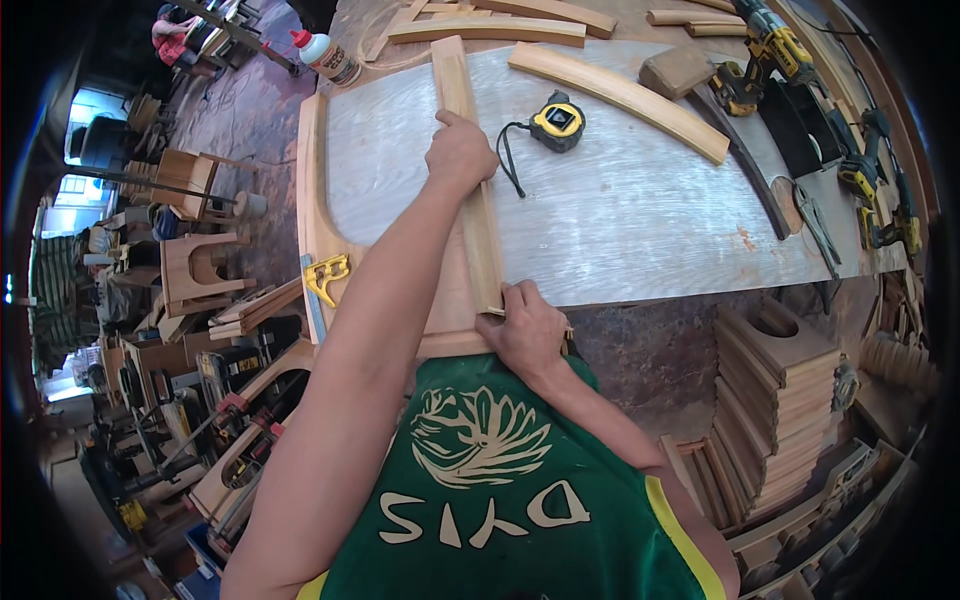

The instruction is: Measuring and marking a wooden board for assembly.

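A long wooden strip (456,80) lies lengthwise across the work, its near end close to my body. My left hand (462,152) is wrapped over its middle. Beneath it, at the left edge of the table, is a curved wooden frame (312,200). At the strip's near end my right hand (527,328) is closed, thumb and fingers pinched together; a thin thing seems to poke out, too small to name. A yellow combination square (328,277) rests on the frame's left side. To the right of my left hand sits a yellow and black tape measure (557,122).
A glue bottle (327,58) with a red cap stands at the back left. A curved wooden piece (620,98) lies on the grey tabletop (620,230). Cordless drills (775,50) and pliers (818,225) are at the right. Below, wooden parts (775,400) are stacked.
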A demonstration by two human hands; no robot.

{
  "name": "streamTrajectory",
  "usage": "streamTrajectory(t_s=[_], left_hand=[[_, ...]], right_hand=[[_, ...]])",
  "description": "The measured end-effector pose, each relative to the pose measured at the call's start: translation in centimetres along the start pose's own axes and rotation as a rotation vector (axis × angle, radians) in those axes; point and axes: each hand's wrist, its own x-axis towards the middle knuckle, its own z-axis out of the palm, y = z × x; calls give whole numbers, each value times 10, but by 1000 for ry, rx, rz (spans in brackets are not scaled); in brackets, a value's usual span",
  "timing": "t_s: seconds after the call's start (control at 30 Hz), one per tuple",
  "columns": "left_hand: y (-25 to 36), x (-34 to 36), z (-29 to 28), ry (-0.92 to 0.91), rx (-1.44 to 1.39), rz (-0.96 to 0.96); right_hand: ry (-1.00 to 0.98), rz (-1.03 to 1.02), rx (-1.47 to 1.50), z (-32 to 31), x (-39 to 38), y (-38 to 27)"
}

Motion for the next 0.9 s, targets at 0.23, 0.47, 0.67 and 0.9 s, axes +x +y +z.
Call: streamTrajectory(t_s=[0.23,0.47,0.67,0.9], left_hand=[[0,0,-2,0,1,11],[-1,-9,-6,-10,-68,0],[-2,-12,-6,-5,-78,-14],[-6,-4,0,21,-86,-1]], right_hand=[[-37,-4,-5,-2,-1,1],[24,-50,27,-2,2,2],[7,-54,12,-2,-2,3],[32,-75,29,-2,-2,4]])
